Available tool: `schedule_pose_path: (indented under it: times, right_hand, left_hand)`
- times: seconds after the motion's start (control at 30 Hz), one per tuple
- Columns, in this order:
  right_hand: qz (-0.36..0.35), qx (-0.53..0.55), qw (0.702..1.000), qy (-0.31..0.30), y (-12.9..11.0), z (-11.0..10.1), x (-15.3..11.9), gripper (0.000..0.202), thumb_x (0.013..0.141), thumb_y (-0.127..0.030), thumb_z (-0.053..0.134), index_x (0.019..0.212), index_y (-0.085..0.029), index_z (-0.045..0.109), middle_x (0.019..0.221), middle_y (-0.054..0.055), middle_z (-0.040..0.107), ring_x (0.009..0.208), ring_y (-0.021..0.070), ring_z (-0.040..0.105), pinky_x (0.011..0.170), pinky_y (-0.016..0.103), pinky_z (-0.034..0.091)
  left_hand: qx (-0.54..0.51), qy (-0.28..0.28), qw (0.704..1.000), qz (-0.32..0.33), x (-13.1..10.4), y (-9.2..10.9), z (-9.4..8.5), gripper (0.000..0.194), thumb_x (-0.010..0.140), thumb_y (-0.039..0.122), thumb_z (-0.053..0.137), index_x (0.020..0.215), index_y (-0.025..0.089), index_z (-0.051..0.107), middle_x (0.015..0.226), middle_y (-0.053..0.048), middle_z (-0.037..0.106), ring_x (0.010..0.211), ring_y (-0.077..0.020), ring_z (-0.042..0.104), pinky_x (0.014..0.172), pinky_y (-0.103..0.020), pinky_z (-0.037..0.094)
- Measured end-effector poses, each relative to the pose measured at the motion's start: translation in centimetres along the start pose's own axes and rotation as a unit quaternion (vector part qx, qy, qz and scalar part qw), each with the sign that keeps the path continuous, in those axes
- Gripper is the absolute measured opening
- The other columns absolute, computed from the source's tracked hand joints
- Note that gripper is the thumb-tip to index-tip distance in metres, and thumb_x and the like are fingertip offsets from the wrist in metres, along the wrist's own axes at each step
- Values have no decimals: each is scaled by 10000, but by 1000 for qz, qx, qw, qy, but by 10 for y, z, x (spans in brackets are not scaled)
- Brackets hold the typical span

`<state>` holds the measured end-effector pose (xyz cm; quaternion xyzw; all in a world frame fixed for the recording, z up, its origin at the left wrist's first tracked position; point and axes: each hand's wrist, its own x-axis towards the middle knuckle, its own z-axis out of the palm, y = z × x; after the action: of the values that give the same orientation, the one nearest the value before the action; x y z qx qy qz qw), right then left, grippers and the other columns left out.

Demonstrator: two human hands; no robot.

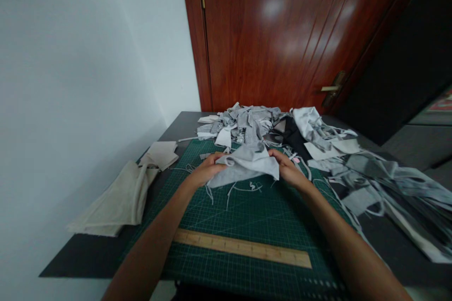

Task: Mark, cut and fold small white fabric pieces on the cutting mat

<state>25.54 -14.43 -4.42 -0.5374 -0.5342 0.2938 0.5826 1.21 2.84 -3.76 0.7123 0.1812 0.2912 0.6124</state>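
Grey cloth (245, 163) bunches in folds; with our left fingers (216, 167) and right fingers (278, 155) pinching opposite sides, we do best drawing it gently, evenly taut.

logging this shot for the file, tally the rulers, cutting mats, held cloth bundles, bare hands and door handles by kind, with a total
Ruler: 1
Cutting mat: 1
Held cloth bundle: 1
Left hand and right hand: 2
Door handle: 1
Total: 6

The fingers (215, 156) and forearms (169, 225) are bare, clothing (215, 291) perhaps black.
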Motion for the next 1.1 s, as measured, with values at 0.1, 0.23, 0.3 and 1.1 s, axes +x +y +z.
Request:
schedule_pose_path:
  times: [0.1,0.23,0.3,1.1]
  right_hand:
    - [60,115,990,47,-8,12,-2,398,673,-454,866,989,-266,714,887,13,747,853,252,674,766,350,521]
    - [127,147,981,11,-19,27,-5,516,575,-412,948,1020,-234,754,961,39,779,929,280,692,864,401,529]
    - [142,163,976,37,-23,28,-5,488,573,-433,952,972,-228,761,916,35,779,880,266,691,837,392,533]
    - [-16,149,962,230,-14,26,3,317,748,-514,807,904,-261,694,859,-3,671,836,216,575,783,319,449]
  left_hand:
    - [-121,-38,988,-86,-8,6,17,540,620,359,916,1069,180,677,956,-47,742,915,-241,694,842,-354,539]
    - [-193,-43,975,-106,-11,10,36,625,548,383,972,1054,170,672,950,-63,753,863,-238,696,808,-350,540]
    - [-196,-8,976,-93,-9,11,38,599,545,401,972,1016,162,690,941,-62,756,822,-221,689,778,-330,535]
    - [-168,232,956,68,5,13,24,489,639,518,890,837,216,559,676,66,551,599,-111,498,572,-219,388]
